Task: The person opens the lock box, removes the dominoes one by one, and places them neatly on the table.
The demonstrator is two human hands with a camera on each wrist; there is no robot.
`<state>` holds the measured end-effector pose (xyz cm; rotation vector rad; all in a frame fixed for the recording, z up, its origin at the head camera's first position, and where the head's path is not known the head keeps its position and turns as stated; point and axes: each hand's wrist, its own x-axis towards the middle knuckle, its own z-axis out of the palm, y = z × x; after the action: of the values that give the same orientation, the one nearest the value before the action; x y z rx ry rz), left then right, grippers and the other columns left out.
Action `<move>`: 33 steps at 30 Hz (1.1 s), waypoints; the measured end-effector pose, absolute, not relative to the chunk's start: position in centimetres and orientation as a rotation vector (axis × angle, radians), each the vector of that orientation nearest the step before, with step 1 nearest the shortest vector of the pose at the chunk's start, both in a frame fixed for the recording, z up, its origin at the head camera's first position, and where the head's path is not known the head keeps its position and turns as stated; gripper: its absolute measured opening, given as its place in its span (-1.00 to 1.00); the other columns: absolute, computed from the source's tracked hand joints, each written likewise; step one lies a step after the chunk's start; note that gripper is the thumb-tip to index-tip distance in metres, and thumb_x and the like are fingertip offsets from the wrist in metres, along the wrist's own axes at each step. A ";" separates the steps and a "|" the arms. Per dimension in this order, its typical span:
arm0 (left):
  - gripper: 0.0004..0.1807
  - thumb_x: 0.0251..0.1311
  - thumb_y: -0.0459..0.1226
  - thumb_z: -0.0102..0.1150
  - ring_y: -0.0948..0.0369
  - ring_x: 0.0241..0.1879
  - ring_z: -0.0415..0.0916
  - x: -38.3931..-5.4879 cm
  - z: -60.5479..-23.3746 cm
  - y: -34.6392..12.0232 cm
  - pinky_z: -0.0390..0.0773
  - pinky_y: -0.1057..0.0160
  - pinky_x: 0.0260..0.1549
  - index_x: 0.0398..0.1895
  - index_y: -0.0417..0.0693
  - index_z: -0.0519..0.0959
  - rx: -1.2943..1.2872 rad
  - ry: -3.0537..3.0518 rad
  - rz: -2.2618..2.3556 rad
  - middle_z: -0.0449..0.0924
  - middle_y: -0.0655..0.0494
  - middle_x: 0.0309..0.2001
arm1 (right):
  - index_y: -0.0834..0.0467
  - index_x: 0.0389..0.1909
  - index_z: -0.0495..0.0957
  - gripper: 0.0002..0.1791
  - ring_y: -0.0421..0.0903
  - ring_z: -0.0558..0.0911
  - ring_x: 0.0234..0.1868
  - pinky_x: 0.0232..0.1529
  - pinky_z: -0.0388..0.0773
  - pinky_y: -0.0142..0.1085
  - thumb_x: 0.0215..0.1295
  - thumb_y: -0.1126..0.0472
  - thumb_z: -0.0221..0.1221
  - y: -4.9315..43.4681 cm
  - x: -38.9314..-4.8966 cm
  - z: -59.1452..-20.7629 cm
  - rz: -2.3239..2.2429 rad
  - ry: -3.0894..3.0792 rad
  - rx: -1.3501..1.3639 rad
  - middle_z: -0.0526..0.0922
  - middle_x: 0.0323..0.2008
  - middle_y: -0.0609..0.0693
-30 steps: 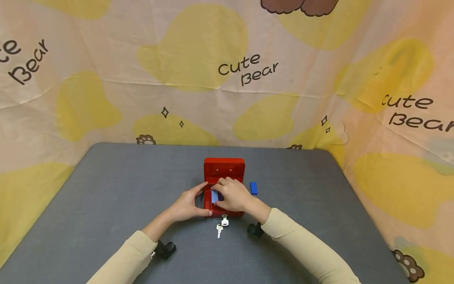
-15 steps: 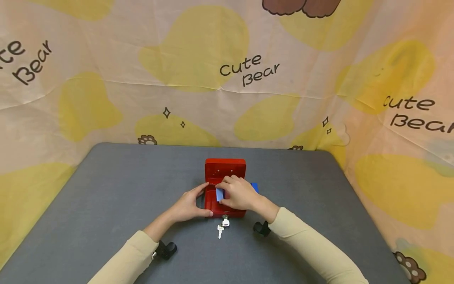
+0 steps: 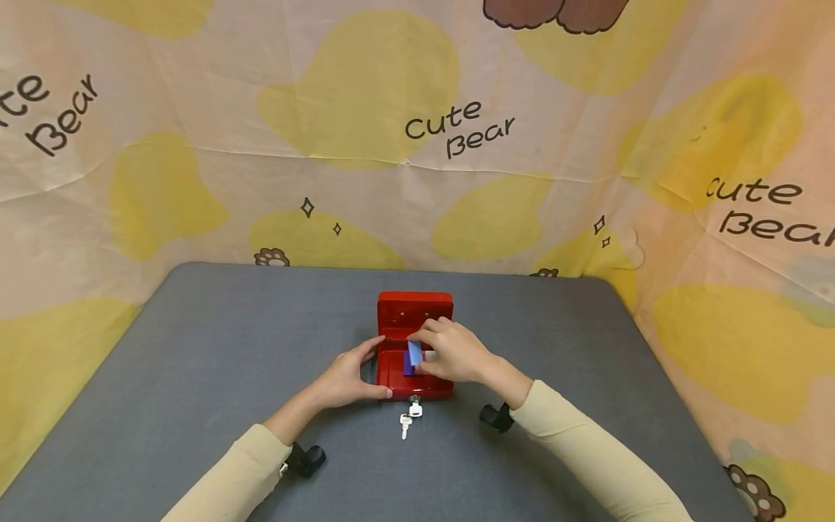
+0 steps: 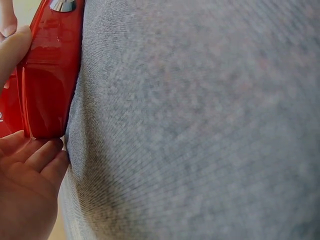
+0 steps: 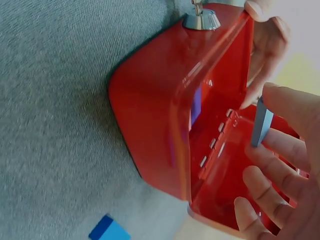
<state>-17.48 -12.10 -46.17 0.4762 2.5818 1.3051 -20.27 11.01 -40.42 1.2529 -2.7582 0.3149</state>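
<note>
A red metal cash box (image 3: 394, 373) stands with its lid (image 3: 411, 305) raised at the back. My left hand (image 3: 348, 375) grips its left side, thumb at the front corner and fingers farther back; the left wrist view shows fingertips against the red wall (image 4: 47, 95). My right hand (image 3: 459, 355), over the inside of the box, pinches a light blue block (image 3: 414, 353) between thumb and fingers. The right wrist view shows this block (image 5: 261, 122) tilted. Within the box are a purple block (image 3: 408, 365) and a whitish piece (image 3: 430, 356), partly hidden by the right hand.
One key (image 3: 415, 409) sits in the front lock, with a second key (image 3: 404, 426) hanging from it over the grey table (image 3: 261, 348). Outside the box, to its right, lies a blue block (image 5: 111, 230), hidden in the head view. A patterned cloth (image 3: 359, 109) hangs behind.
My right hand has moved right with the light blue block, which now tilts. The purple block and whitish piece have come into view. The left hand has kept its hold on the box.
</note>
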 end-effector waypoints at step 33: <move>0.01 -0.23 -0.10 0.46 -0.01 0.23 0.31 -17.5 -46.1 -12.1 0.41 0.01 0.10 0.36 -0.07 0.16 0.447 2.576 1.304 0.28 -0.04 0.29 | 0.07 0.02 0.56 -0.50 -0.13 0.48 -0.15 -0.18 0.53 -0.32 0.02 0.04 0.33 16.8 -20.5 -39.9 0.422 -2.889 1.064 0.57 -0.10 -0.03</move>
<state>-17.51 -12.07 -46.10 0.4466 2.5762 1.3040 -20.53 16.77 -39.90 1.0636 -2.8894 0.4223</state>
